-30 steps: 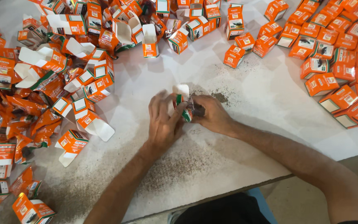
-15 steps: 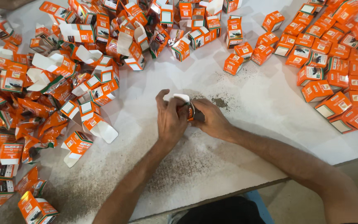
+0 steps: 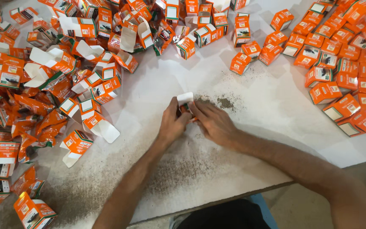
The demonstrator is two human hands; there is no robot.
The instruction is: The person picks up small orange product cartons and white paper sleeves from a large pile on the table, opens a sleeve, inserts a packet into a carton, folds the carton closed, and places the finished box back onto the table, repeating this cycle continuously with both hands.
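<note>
Head view shows us both hands meeting over one small orange carton (image 3: 186,103) at the middle of the white table (image 3: 276,110). Our left hand (image 3: 172,124) curls around the carton from the near-left side, fingers closed on its body, while our right hand (image 3: 213,123) presses in from the right, fingertips pinched on the carton just below its white flap, which stands up and away from both hands. We cannot tell what, if anything, sits inside the carton, since the fingers cover its mouth. Just beyond our right hand lies a patch of dark spilled grains (image 3: 224,102), and a broader dusting spreads under our wrists towards the table's near edge. Well out to the left of our left hand sprawls a heap of open cartons and orange pouches (image 3: 43,93); far to the right of our right hand lie closed cartons (image 3: 339,76) in looser rows. We judge the main risk to be the flap creasing or tearing if the fingers squeeze too hard on thin card. Tilting the carton while its end is open could also shed more grains onto the table, and the grit under our hands could let the carton skid.
</note>
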